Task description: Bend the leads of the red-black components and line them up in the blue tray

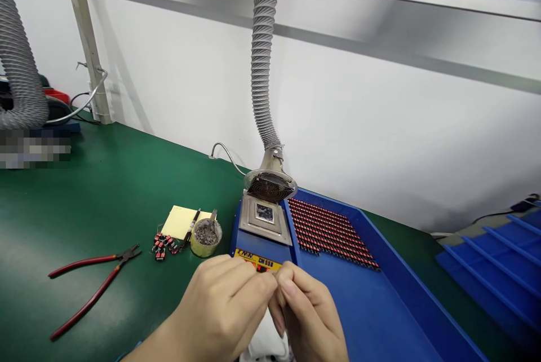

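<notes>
My left hand (224,308) and my right hand (310,311) meet at the bottom centre, fingertips pinched together. Whatever they may hold is hidden or too small to make out. Just beyond them stands a blue solder pot (265,232) with a metal top, a small shiny square bath and a yellow front label, partly covered by my fingers. To its right, a blue tray (338,305) holds several tight rows of small red-and-black components (329,232). Loose red-and-black components with wire leads (163,244) lie in a small heap to the left.
Red-handled pliers (99,288) lie spread on the green table (139,181). Beside a yellow paper pad (177,221) are a black pen (192,225) and a tub of grey crumbs (206,238). A fume hose (264,57) hangs over the pot. Blue ribbed trays (499,260) sit at right.
</notes>
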Demonstrator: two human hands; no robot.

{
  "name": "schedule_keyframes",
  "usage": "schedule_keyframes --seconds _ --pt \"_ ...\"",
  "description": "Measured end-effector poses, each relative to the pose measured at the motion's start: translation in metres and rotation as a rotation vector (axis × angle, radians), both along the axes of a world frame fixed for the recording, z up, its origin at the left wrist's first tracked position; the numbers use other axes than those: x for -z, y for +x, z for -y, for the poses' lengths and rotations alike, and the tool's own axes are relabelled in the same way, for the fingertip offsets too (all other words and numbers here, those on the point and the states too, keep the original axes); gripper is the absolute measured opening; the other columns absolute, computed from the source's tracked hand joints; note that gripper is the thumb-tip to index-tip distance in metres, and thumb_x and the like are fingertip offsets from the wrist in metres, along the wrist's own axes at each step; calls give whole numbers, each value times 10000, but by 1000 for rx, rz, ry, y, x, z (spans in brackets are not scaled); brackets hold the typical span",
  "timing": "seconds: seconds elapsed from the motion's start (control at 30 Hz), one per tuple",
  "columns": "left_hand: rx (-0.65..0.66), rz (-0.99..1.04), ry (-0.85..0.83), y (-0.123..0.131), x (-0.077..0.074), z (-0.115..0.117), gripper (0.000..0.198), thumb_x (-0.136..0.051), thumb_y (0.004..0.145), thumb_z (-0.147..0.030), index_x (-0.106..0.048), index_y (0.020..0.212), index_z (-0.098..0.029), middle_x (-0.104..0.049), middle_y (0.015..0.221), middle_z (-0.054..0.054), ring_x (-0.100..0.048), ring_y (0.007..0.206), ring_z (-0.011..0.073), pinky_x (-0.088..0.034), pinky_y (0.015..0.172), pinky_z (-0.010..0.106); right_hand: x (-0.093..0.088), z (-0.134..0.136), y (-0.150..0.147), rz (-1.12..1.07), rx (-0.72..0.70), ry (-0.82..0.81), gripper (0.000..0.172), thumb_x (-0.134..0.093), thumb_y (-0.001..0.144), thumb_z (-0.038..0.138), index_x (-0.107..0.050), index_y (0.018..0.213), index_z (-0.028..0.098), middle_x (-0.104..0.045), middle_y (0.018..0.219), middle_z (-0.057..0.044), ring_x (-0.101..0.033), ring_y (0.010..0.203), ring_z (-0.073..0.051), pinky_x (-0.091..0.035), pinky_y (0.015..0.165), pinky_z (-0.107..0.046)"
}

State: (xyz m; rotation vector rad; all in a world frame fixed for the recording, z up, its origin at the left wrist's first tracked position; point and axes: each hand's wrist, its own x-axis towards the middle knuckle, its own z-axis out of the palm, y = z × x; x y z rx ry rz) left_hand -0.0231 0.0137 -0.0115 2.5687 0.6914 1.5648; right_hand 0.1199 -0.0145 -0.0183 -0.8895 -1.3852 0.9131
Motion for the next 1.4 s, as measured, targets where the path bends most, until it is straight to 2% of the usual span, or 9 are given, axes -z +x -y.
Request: schedule_keyframes --seconds 0.07,0.17,0.33,0.43,0.57,0.73,0.87,1.17,1.4 --pt "61 54 -76 0 -2 1 214 -408 916 -74 -573 804 -151 -557 582 -12 -471 490 116 -358 489 225 -1 -2 2 -109 -82 30 393 -462 962 341 -562 609 202 -487 454 27 -462 452 -117 -422 491 -243" --pt "185 155 -321 -3 -8 2 171 -449 923 -104 -575 823 -159 -614 660 -9 -550 564 96 -418 549 166 -2 -5 5 -10 94 297 71 -640 871 253 -691 837 219 -672 680 -31 -643 719 -192 -528 656 -305" --pt "180 135 -421 -3 -8 0 183 -448 930 -128 -582 809 -155 -610 658 -4 -558 573 103 -428 558 170 1 -2 2 316 339 581 314 -611 801 -3 -705 966 248 -722 775 -30 -684 806 -230 -540 711 -361" --pt "66 31 -147 -1 -2 -1 224 -402 930 -97 -585 812 -149 -589 614 4 -505 520 124 -375 502 228 3 0 -3 217 321 338 196 -534 901 156 -650 754 214 -645 676 -35 -632 672 -193 -493 618 -314" --pt "49 50 -72 1 1 0 232 -392 911 -67 -566 791 -162 -543 564 -17 -443 471 119 -340 465 236 2 -1 -2 -136 -16 -83 390 -473 948 376 -539 606 202 -484 466 25 -431 428 -113 -391 453 -243" --pt "222 182 -511 -3 -9 2 176 -461 909 -148 -558 766 -183 -581 639 -26 -533 563 97 -407 539 167 -5 -4 7 22 66 213 50 -654 863 241 -702 863 231 -686 741 -38 -655 739 -189 -530 674 -291" --pt "248 180 -671 -5 -12 4 170 -489 889 -187 -564 737 -188 -539 623 -39 -499 564 98 -386 548 174 -4 -4 5 119 82 386 111 -658 858 163 -708 913 246 -705 760 -30 -666 754 -194 -543 697 -310" --pt "296 220 -785 -7 -10 3 154 -506 885 -187 -576 747 -194 -551 661 -35 -503 609 99 -379 586 186 -4 -1 16 -136 334 238 138 -626 884 217 -643 748 214 -607 620 2 -601 649 -151 -497 634 -262" --pt "608 582 -1012 -2 4 -2 326 -552 920 -314 -479 1236 -275 -603 985 18 -587 933 134 -475 863 241 6 -9 -10 -384 -52 -107 97 -697 816 308 -659 762 237 -622 711 -8 -616 691 -161 -538 678 -292"
